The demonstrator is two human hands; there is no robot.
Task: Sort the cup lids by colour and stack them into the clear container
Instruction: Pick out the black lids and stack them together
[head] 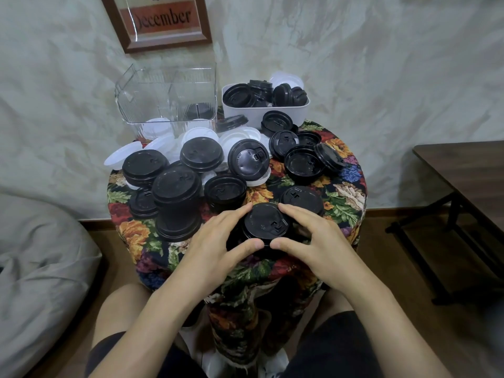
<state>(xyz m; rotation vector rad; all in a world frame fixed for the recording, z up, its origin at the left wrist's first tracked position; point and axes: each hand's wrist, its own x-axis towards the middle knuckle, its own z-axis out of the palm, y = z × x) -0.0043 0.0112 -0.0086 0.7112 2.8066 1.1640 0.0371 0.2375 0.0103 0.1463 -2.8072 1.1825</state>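
Both hands are on the job at the near edge of the table (354,214). My left hand (218,241) and right hand (313,241) are cupped round one stack of black lids (264,223), one from each side. The thumbs nearly meet on the near side and the fingers curl over the far rim, so each hand is closed on that stack. It sits on the floral cloth (346,197), just in from the edge.

Just left of my left hand stands a tall black stack (176,203), upright. Loose black lids (304,165) lie scattered across the middle and out to the right edge, some tilted against each other.

The clear container (166,96) is at the far left edge, well apart from my hands. Something dark and ribbed shows low through its right side; it may be black lids, but I cannot tell for sure. White lids (237,137) are heaped right in front of it, spilling toward the left edge.

At the far right edge, just beside the container, is a white tub (264,113) piled with black lids and a few white ones at the back.
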